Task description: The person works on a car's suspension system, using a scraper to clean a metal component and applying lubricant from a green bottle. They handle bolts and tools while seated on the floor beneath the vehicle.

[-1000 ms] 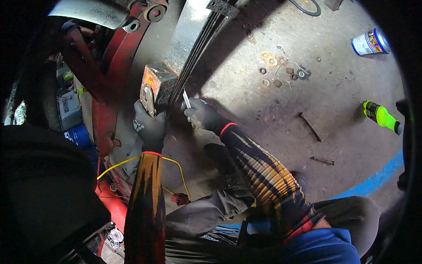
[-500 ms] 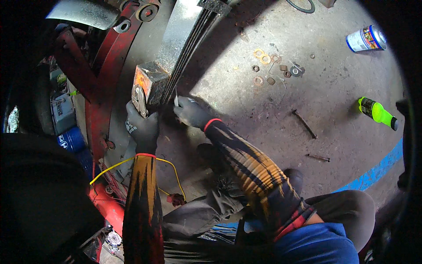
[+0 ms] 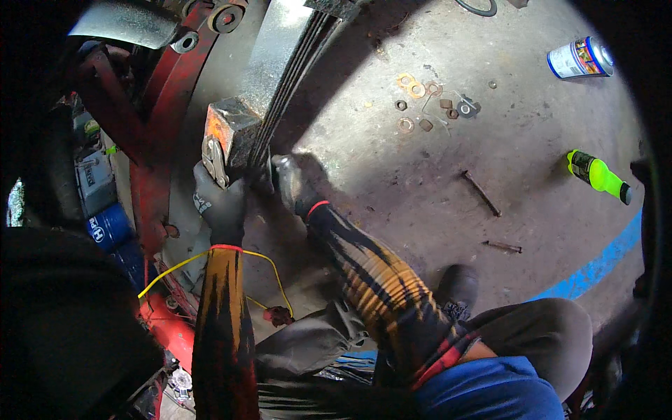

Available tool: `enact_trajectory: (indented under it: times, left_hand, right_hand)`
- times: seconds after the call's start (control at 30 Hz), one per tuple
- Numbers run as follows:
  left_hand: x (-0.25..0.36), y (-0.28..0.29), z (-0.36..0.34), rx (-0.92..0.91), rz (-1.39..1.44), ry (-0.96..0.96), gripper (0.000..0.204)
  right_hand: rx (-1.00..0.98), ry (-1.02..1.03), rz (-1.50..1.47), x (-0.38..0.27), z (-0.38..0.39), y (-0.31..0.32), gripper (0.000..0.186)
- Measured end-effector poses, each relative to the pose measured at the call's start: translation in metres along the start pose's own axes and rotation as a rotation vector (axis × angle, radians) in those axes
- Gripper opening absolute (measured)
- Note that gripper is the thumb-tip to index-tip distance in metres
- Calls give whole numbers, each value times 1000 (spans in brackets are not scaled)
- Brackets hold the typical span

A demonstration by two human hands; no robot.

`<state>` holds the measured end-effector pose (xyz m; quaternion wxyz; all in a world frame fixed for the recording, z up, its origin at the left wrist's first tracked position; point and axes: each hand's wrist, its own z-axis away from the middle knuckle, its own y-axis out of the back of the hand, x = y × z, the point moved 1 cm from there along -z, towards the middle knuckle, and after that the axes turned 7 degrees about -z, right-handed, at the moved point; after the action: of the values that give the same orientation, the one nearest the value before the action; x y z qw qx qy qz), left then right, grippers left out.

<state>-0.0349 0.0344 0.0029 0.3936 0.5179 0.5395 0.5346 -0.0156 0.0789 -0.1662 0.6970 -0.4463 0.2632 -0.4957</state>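
My left hand, in a grey glove, is closed around a pair of locking pliers. The pliers lie against the orange-marked face of a rusty metal block. Close to the right of the block, my gloved right hand is curled, with its fingertips by the lower end of a stack of long dark metal strips. Whatever sits between its fingers is too dark and blurred to make out.
A red steel frame stands left. Washers and nuts, two rusty bolts, a green bottle and a white-and-blue can lie on the floor to the right. A yellow cord loops near my left forearm.
My right hand has turned and shifted slightly left and down, closer to the strips. The thin light piece that stuck up from it no longer shows clearly. The left hand keeps its grip.
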Motion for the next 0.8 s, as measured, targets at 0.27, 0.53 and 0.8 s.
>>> enact_trajectory:
  times: [0.27, 0.53, 0.8]
  left_hand:
    - [-3, 0, -1, 3, 17, 0, 51]
    - [2, 0, 1, 23, 12, -28, 51]
    - [-1, 4, -1, -20, -45, 48, 52]
  right_hand:
    - [242, 204, 814, 82, -51, 30, 74]
    - [263, 53, 752, 68, -55, 35, 63]
    - [-1050, 786, 3147, -53, 24, -16, 59]
